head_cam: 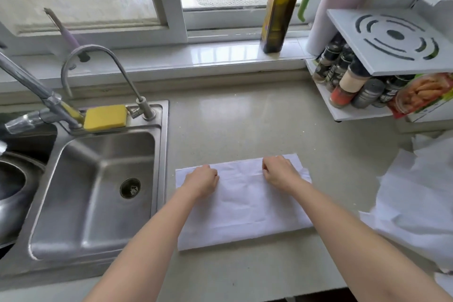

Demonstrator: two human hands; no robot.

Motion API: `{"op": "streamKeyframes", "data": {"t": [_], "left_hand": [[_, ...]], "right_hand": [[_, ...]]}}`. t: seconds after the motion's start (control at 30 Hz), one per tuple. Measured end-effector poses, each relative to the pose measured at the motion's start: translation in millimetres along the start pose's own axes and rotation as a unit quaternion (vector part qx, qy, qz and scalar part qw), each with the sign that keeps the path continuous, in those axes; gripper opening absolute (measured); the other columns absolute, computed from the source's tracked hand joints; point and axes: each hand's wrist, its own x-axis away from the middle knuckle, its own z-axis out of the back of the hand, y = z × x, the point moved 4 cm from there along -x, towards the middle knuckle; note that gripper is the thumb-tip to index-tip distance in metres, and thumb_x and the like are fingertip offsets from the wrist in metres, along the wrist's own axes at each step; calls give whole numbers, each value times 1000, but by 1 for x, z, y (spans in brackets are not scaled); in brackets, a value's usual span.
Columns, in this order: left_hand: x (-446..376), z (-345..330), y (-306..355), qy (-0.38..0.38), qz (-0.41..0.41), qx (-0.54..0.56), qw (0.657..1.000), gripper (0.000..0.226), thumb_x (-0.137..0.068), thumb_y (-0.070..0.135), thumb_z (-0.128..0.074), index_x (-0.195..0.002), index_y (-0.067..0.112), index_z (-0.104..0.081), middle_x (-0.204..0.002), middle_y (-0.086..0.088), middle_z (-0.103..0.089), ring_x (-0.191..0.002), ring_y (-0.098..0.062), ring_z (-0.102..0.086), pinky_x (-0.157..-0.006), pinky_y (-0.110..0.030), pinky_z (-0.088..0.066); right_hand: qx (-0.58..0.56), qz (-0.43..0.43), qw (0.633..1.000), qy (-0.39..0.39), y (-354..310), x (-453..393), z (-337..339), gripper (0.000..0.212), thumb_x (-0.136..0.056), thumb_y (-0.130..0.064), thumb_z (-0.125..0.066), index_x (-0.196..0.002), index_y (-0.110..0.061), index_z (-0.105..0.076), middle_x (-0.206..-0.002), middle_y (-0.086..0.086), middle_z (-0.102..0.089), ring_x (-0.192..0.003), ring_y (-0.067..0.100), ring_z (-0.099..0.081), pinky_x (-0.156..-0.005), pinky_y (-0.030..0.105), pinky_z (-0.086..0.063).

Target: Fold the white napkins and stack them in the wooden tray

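A white napkin (pixel 242 206) lies flat on the grey counter, folded into a wide rectangle. My left hand (pixel 202 180) sits on its far left part with the fingers curled, pinching the far edge. My right hand (pixel 279 171) does the same on the far right part. A loose heap of white napkins (pixel 416 198) lies at the right edge of the counter. No wooden tray is in view.
A steel sink (pixel 98 191) with two taps and a yellow sponge (pixel 105 116) borders the napkin on the left. A white spice rack (pixel 355 91) stands at the back right. An olive oil bottle (pixel 282 5) is on the window sill.
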Motion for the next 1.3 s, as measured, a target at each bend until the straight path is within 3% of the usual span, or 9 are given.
{"op": "streamKeyframes", "data": {"t": [0.13,0.23,0.4,0.5,0.6,0.7,0.83,0.97,1.3], "left_hand": [[-10,7,-4,-14,-19,1,1000,33,-102,25,-28,-105,6,-55,-116,-13,-52,-110,-31,-49,-86,-37,-41],[-7,9,-4,-44,-37,5,998,23,-100,26,-37,-96,11,-54,-111,-9,-51,-105,-29,-50,-86,-35,-41],[0,16,-7,-51,-50,62,996,16,-95,14,-38,-81,17,-43,-93,-1,-45,-85,-22,-44,-67,-27,-32],[-1,18,-4,-47,-13,69,996,16,-97,12,-33,-86,14,-44,-100,-10,-55,-83,-24,-44,-63,-29,-28],[-7,21,-2,-49,35,59,996,24,-100,13,-30,-111,2,-49,-119,-17,-55,-104,-31,-52,-74,-31,-33],[-19,22,-3,-41,72,43,996,26,-100,9,-31,-119,-1,-46,-126,-19,-53,-113,-32,-51,-84,-34,-38],[-29,14,-10,-28,98,18,995,26,-99,5,-33,-121,-2,-45,-125,-22,-53,-112,-35,-52,-88,-38,-41],[-34,10,-11,-4,112,-6,994,27,-98,5,-34,-121,-1,-44,-123,-22,-55,-111,-36,-54,-86,-38,-43],[-41,7,-12,12,121,-18,992,26,-99,7,-36,-122,0,-46,-124,-21,-55,-113,-35,-53,-88,-38,-43]], "right_hand": [[3,7,1000,0,0,-9,5,13,-91,-9,-38,-82,-17,-43,-102,10,-58,-93,29,-45,-73,30,-25],[-11,37,998,-46,4,-10,6,27,-93,-21,-43,-67,-23,-36,-86,1,-50,-84,22,-37,-73,29,-24],[29,90,990,-102,8,-14,9,25,-88,-21,-47,-65,-22,-41,-70,-6,-44,-82,21,-41,-66,28,-26],[2,82,990,-114,10,-18,10,26,-91,-16,-40,-66,-21,-36,-69,-6,-42,-79,22,-40,-58,28,-26],[-37,65,991,-112,13,-21,13,15,-97,-18,-33,-83,-14,-39,-72,-5,-42,-79,23,-41,-58,29,-28],[-27,65,993,-96,9,-27,14,12,-99,-20,-30,-92,-13,-37,-93,8,-55,-83,25,-44,-68,33,-32],[-12,53,994,-91,9,-38,10,6,-98,-20,-30,-93,-15,-32,-107,20,-59,-85,30,-50,-72,36,-37],[21,37,996,-81,7,-43,4,6,-93,-13,-33,-96,-17,-37,-111,18,-60,-101,35,-57,-73,34,-38],[45,17,998,-42,3,-44,1,14,-90,-6,-34,-96,-13,-44,-110,14,-61,-102,34,-56,-71,31,-35]]}}
